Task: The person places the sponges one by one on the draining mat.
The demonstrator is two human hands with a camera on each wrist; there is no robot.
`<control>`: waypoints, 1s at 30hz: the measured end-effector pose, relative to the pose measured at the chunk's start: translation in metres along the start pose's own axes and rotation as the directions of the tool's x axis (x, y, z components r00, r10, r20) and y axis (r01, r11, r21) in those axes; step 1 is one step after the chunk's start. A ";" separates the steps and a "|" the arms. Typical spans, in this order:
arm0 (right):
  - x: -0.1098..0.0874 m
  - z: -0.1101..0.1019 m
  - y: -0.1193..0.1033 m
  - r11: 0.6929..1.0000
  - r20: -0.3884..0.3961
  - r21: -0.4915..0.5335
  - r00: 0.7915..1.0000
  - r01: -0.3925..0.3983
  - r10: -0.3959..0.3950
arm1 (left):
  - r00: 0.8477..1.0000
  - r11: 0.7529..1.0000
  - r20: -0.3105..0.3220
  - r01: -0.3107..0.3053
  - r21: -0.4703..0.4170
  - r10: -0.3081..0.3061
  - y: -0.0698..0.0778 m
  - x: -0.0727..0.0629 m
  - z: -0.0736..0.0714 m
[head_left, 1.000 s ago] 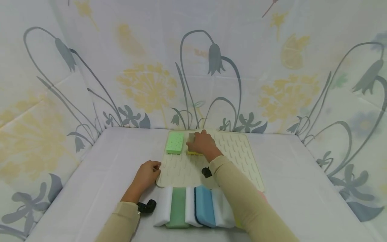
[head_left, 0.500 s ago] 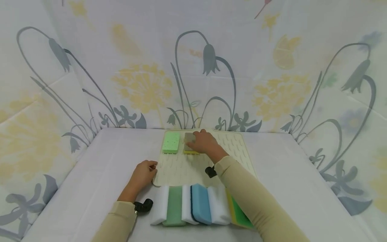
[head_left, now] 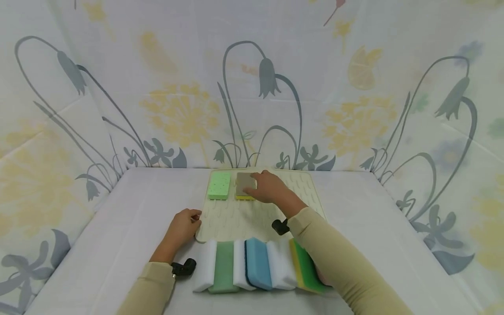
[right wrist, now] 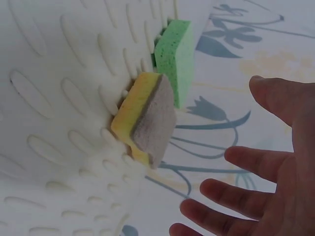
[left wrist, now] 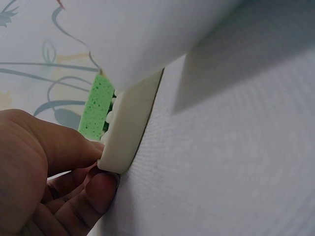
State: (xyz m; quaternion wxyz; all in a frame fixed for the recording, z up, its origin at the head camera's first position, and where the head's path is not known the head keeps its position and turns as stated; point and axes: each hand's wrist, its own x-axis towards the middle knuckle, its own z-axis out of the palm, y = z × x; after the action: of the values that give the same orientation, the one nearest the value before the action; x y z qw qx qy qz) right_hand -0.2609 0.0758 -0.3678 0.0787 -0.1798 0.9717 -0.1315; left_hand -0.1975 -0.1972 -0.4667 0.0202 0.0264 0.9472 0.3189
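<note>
A cream, ridged drying mat (head_left: 232,223) lies on the table. My left hand (head_left: 182,227) is at its left edge; in the left wrist view, thumb and fingers pinch the mat's raised rim (left wrist: 133,123). A yellow sponge with a grey scouring side up (head_left: 244,183) rests on the mat's far part. Right beside it, to its left, sits a light green speckled sponge (head_left: 219,184). My right hand (head_left: 271,188) hovers at the grey-topped sponge's right side. Its fingers are spread and apart from the sponge in the right wrist view (right wrist: 266,182).
Along the mat's near side leans a row of sponges: white blocks (head_left: 204,267), a dull green one (head_left: 225,269), a blue one with a dark side (head_left: 258,264) and a green-yellow one (head_left: 307,271). A pinkish one is mostly hidden by my right sleeve (head_left: 338,262). A flowered cloth (head_left: 252,109) hangs behind.
My right hand has let go of the grey-and-yellow sponge and drawn back to the right, uncovering its top. The left hand keeps its place at the mat's edge. The head view has shifted slightly.
</note>
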 end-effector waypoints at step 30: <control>-0.077 -0.014 0.033 0.999 -0.005 0.050 1.000 0.005 -0.005 | 1.000 1.000 0.002 0.004 0.014 -0.004 0.000 0.001 0.001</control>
State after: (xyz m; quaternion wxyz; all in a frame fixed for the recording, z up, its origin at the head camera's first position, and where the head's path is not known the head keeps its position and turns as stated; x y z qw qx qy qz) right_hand -0.2032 0.1374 -0.3557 0.0806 -0.1799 0.9678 -0.1564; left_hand -0.1980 -0.1968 -0.4672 0.0218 0.0250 0.9494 0.3124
